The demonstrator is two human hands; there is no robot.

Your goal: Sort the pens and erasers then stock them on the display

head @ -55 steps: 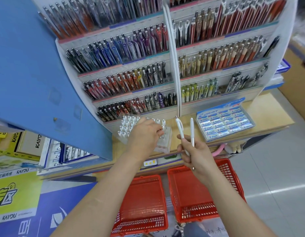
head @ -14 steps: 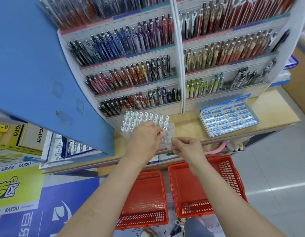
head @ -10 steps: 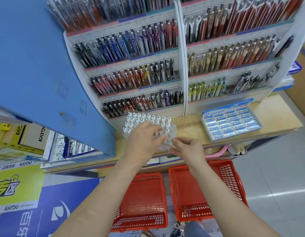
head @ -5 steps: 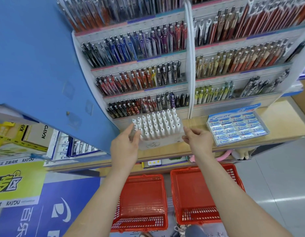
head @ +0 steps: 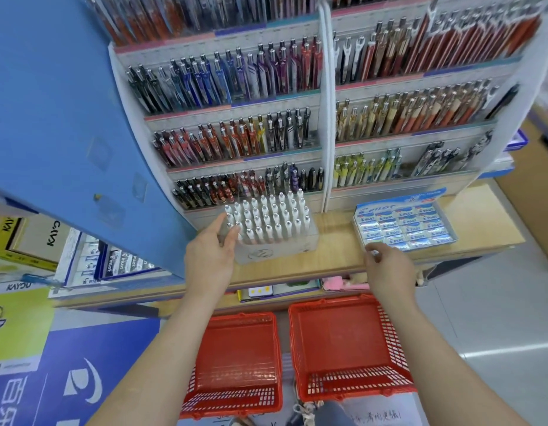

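Judged nearly done: filled pen holder [head: 271, 232] is touched by the straight-fingered left hand [head: 209, 258], stocked eraser box [head: 405, 224] is met by the curled right hand [head: 388, 267] (grip unclear), red baskets [head: 352, 384] are seen empty.

I log, touching my left hand [head: 209, 259], a pen holder [head: 275, 250] of clear, faintly frosted plastic, filled with white pens [head: 268, 216] of smooth plastic capped in bright metal. Just beyond my right hand [head: 386, 269], an eraser box [head: 405, 222] of glossy printed card; both stand on a shelf [head: 334, 247] of pale wood grain, satin finish. Below the hands, left basket [head: 238, 361] and right basket [head: 346, 342]: red moulded plastic, slightly glossy, lattice-walled.
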